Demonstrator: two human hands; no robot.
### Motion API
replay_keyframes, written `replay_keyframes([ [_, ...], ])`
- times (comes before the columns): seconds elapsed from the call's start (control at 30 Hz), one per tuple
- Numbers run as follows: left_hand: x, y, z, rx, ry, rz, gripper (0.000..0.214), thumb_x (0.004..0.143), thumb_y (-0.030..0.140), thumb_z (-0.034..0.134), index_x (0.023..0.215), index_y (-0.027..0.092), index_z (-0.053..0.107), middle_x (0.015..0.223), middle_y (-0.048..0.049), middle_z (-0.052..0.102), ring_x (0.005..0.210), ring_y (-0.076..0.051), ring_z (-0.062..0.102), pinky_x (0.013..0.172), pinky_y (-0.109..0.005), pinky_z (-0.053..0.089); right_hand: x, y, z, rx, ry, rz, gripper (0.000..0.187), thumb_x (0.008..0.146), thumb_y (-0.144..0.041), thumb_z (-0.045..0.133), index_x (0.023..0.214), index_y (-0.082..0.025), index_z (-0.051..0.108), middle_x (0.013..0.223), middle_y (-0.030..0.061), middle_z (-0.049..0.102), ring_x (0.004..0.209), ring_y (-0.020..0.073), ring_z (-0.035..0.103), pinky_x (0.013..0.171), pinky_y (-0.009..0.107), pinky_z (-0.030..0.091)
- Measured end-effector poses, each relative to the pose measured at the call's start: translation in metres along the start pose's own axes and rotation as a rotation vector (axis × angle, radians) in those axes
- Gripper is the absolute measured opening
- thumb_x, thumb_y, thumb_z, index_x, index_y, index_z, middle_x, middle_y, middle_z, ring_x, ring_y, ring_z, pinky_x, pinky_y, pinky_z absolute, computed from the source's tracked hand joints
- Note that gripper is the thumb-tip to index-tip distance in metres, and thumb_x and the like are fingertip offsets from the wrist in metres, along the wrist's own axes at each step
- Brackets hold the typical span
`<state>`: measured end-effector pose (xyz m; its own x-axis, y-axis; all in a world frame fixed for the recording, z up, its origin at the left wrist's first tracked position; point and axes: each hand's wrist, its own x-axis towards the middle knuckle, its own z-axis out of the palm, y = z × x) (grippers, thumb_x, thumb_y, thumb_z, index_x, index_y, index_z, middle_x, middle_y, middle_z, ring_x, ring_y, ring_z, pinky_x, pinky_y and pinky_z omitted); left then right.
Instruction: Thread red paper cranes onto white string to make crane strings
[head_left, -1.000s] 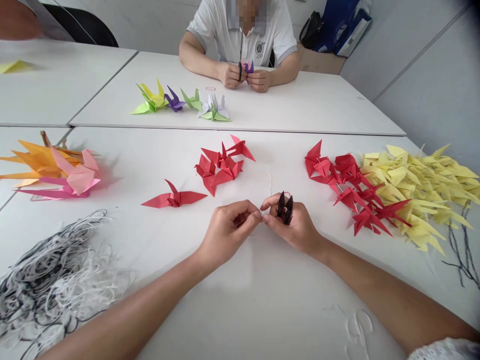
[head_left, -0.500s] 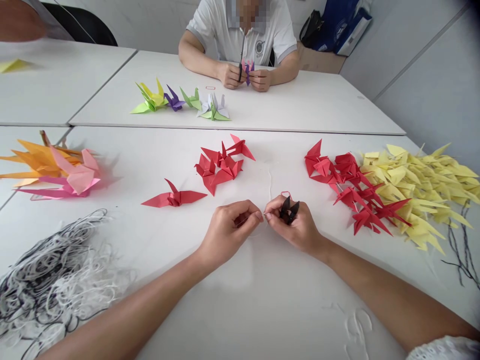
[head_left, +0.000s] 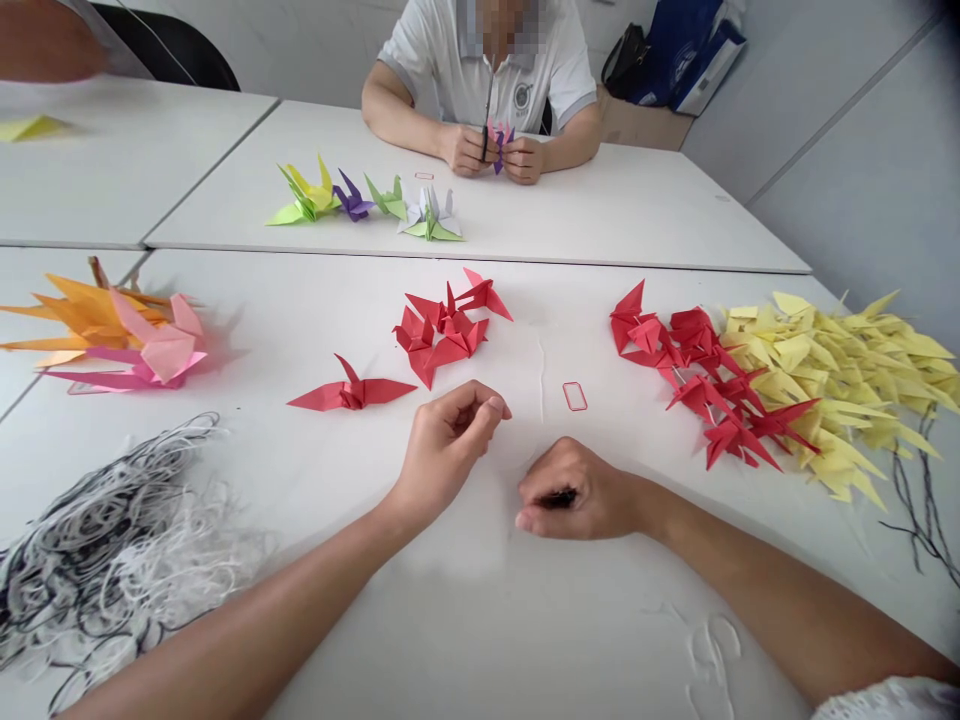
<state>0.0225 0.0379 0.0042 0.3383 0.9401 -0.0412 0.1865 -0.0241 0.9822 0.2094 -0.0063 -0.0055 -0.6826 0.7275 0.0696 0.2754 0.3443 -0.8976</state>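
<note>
My left hand (head_left: 450, 440) is closed in a pinch over the middle of the table; what it pinches, if anything, is too small to make out. My right hand (head_left: 581, 490) lies curled to the right of it, its fingers wrapped around a small black object (head_left: 559, 497) mostly hidden in the palm. A single red paper crane (head_left: 351, 393) sits left of my left hand. Just beyond that hand is a cluster of red cranes (head_left: 442, 335). A red paper clip (head_left: 575, 396) and a short white thread (head_left: 541, 375) lie beyond my right hand.
Red cranes (head_left: 705, 375) and a yellow crane pile (head_left: 840, 370) fill the right side. Orange and pink cranes (head_left: 165, 345) lie left, above tangled black and white cords (head_left: 112, 560). Across the table a person (head_left: 480, 90) holds scissors and a purple-pink crane.
My hands have moved apart; the right came down towards me and turned, hiding most of the black object. The red paper clip, earlier partly behind my right hand, now shows fully.
</note>
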Motion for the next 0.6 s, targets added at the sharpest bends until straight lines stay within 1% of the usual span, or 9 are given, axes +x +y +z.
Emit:
replay_keyframes([
  [0.1,0.0,-0.001,0.0,0.0,0.006,0.0,0.02,0.092,0.022,0.049,0.075,0.018,0.059,0.058,0.0046,0.046,0.052,-0.008,0.041,0.048,-0.018,0.034,0.0,-0.002,0.003,0.094,0.043,0.096,0.02,0.087,-0.02,0.056,0.068,-0.02,0.049,0.056,-0.0068,0.038,0.05,0.0077,0.033,0.048,0.023,0.03],
  [0.13,0.0,-0.001,0.0,0.0,0.007,0.003,0.02,0.091,0.022,0.049,0.075,0.018,0.059,0.057,0.0046,0.046,0.053,-0.008,0.041,0.049,-0.018,0.034,0.0,-0.001,0.003,0.114,0.066,0.116,0.019,0.088,-0.022,0.056,0.07,-0.02,0.05,0.057,-0.0069,0.039,0.05,0.0077,0.033,0.049,0.023,0.03],
  [0.2,0.0,-0.002,0.0,-0.011,0.005,0.006,0.02,0.092,0.021,0.049,0.075,0.018,0.059,0.057,0.0046,0.046,0.053,-0.008,0.042,0.049,-0.018,0.034,0.0,0.0,0.004,0.106,0.148,0.144,0.025,0.091,-0.029,0.055,0.07,-0.019,0.05,0.056,-0.0068,0.037,0.05,0.0079,0.032,0.049,0.023,0.029],
  [0.27,0.0,-0.003,0.0,-0.036,0.011,0.007,0.02,0.093,0.024,0.049,0.076,0.018,0.06,0.057,0.0045,0.046,0.052,-0.008,0.042,0.049,-0.019,0.034,0.002,0.002,0.002,0.049,0.313,0.194,0.025,0.095,-0.034,0.051,0.075,-0.019,0.052,0.058,-0.006,0.039,0.051,0.0087,0.034,0.05,0.023,0.031],
  [0.33,0.001,-0.004,-0.001,-0.06,0.031,-0.001,0.021,0.094,0.029,0.05,0.078,0.019,0.06,0.056,0.0044,0.045,0.052,-0.009,0.041,0.049,-0.021,0.034,0.004,0.007,-0.003,-0.047,0.524,0.271,0.019,0.096,-0.035,0.049,0.086,-0.02,0.056,0.062,-0.0049,0.043,0.054,0.0104,0.04,0.053,0.024,0.034],
  [0.4,0.002,-0.005,-0.001,-0.083,0.06,-0.01,0.023,0.094,0.033,0.051,0.079,0.02,0.06,0.054,0.0043,0.044,0.053,-0.01,0.041,0.05,-0.022,0.034,0.006,0.012,-0.01,-0.176,0.679,0.338,0.015,0.095,-0.035,0.051,0.094,-0.021,0.057,0.065,-0.0041,0.048,0.056,0.0116,0.046,0.056,0.024,0.037],
  [0.47,0.003,-0.006,-0.002,-0.104,0.08,-0.015,0.024,0.094,0.036,0.051,0.079,0.02,0.06,0.053,0.0041,0.043,0.053,-0.011,0.041,0.051,-0.023,0.034,0.006,0.018,-0.018,-0.314,0.742,0.389,0.013,0.093,-0.033,0.053,0.099,-0.022,0.058,0.069,-0.0034,0.054,0.058,0.0124,0.051,0.058,0.024,0.039],
  [0.6,0.004,-0.006,-0.003,-0.136,0.101,-0.01,0.024,0.093,0.036,0.051,0.077,0.02,0.059,0.054,0.0047,0.036,0.049,-0.01,0.034,0.047,-0.024,0.028,0.005,0.027,-0.03,-0.533,0.747,0.454,0.021,0.09,-0.032,0.054,0.108,-0.023,0.057,0.072,-0.0026,0.062,0.058,0.0152,0.057,0.059,0.025,0.04],
])
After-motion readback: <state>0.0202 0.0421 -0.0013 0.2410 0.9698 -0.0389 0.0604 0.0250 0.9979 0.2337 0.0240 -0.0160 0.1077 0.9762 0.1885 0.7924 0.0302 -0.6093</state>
